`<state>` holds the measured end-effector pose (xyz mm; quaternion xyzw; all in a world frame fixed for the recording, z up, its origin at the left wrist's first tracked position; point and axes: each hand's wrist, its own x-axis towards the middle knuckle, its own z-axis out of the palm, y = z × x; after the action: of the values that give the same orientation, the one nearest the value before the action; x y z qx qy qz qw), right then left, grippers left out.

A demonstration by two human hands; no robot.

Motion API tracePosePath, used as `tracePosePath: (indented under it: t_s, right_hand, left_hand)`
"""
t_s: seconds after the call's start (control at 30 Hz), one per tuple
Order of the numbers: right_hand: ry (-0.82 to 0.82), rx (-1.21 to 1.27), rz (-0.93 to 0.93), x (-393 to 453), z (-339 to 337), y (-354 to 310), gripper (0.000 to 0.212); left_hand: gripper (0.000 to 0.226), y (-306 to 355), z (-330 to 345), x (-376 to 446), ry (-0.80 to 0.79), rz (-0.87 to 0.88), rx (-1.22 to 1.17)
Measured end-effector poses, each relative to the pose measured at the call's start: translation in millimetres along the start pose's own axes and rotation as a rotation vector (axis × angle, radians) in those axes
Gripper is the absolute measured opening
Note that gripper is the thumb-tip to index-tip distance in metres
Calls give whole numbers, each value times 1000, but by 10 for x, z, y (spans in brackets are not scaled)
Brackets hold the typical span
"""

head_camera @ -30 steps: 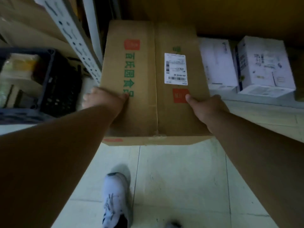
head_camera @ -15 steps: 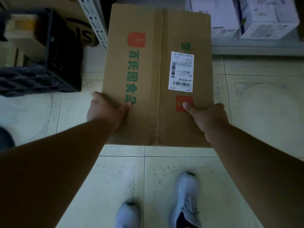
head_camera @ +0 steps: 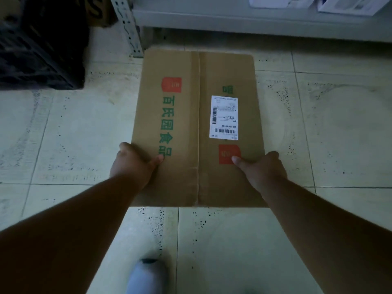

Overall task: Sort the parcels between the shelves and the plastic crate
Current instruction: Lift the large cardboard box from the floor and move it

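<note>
Head view shows your left hand (head_camera: 133, 164) and right hand (head_camera: 263, 170) gripping the near side edges of the large brown cardboard box (head_camera: 197, 128), thumbs pressed on its top. You hold it above the pale tiled floor (head_camera: 63, 132), near the black plastic crate (head_camera: 40, 49) and grey metal shelf (head_camera: 233, 20).

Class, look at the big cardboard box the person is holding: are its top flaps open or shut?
Shut. The cardboard box shows both top flaps lying flat and meeting along the centre seam, with the shipping label flat on one.
</note>
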<state>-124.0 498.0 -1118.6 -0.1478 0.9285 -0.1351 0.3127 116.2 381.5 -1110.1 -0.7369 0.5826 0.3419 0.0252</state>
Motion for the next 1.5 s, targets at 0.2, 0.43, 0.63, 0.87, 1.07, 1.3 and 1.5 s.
tracePosePath:
  t_s: [0.2, 0.43, 0.63, 0.87, 1.07, 1.3, 1.5]
  right_hand:
    - [-2, -99, -99, 107, 259, 145, 101]
    - [87, -634, -561, 230, 404, -86, 91]
    - [93, -515, -431, 284, 273, -199, 94]
    - [5, -12, -27, 1023, -27, -230, 161]
    - [-21, 53, -34, 1210, -101, 8, 166]
    - [66, 23, -33, 970, -109, -143, 152]
    - [72, -329, -213, 547, -5, -322, 108]
  left_hand:
    - [77, -95, 130, 102, -9, 20, -47]
    - [62, 89, 3, 245, -57, 78, -80]
    - [27, 344, -134, 46, 48, 165, -112]
    - [15, 1030, -119, -566, 292, 484, -117]
    - [18, 1391, 77, -806, 357, 674, -66]
    - [20, 1285, 5, -733, 378, 670, 9]
    - [30, 836, -196, -191, 327, 377, 86]
